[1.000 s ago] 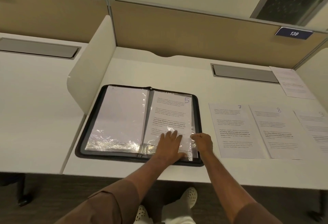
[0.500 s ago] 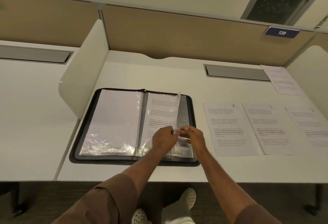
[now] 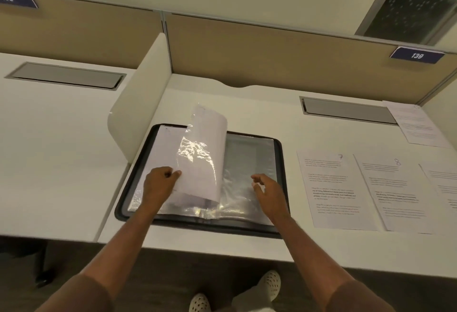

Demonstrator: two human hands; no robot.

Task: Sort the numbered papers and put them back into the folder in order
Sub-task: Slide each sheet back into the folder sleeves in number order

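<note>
A black zip-edged folder with clear plastic sleeves (image 3: 280, 188) lies open on the white worktop (image 3: 247, 111). The left hand (image 3: 158, 183) pinches the free edge of a glossy sleeve holding a printed white sheet (image 3: 205, 153), its fingers (image 3: 174, 174) curled onto that edge, and holds the leaf arched up over the spine, partway through a turn toward the left side. The right hand (image 3: 268, 192) hovers over the right-hand page, fingers loosely bent and released, gripping nothing. The sleeve exposed beneath it (image 3: 249, 163) looks grey and unfilled.

To the right of the folder, white printed sheets lie side by side on the worktop: one hand-numbered 7 (image 3: 338, 190), one numbered 8 (image 3: 393, 193) overlapping its edge, and a further sheet (image 3: 442, 188) cut off by the frame, its number unseen. Another printed page (image 3: 415, 124) rests farther back near the partition.

By my judgement the task is roughly midway: the earlier sleeves are filled, while 7, 8 and whatever follows still await filing. No sheet marked 6 can be seen.
</note>
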